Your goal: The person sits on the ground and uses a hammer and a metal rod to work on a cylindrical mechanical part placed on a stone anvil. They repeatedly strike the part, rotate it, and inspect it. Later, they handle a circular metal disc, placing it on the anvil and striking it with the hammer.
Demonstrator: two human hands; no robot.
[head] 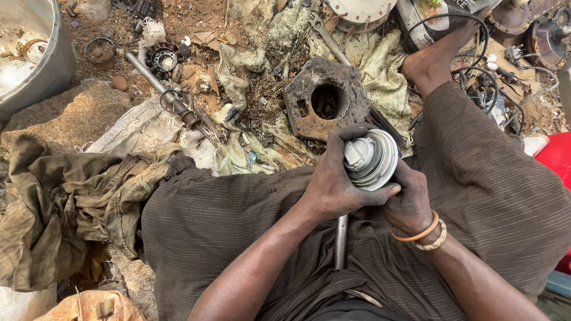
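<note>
I hold a round grey metal part [372,159] with a white centre over my lap. My left hand [334,178] wraps around its left side and top. My right hand [409,199] grips it from below and to the right, with orange and beige bangles on that wrist. A metal rod [341,241] runs down from the part between my forearms. Just beyond my hands a rusty metal plate [324,100] with a round hole lies on dirty cloth.
A grey metal basin [35,53] stands at the top left. A long shaft [163,89], a stator ring [162,59] and a wrench [328,37] lie on the ground. My bare foot [431,59] rests among black cables. Crumpled cloth [65,202] sits at left.
</note>
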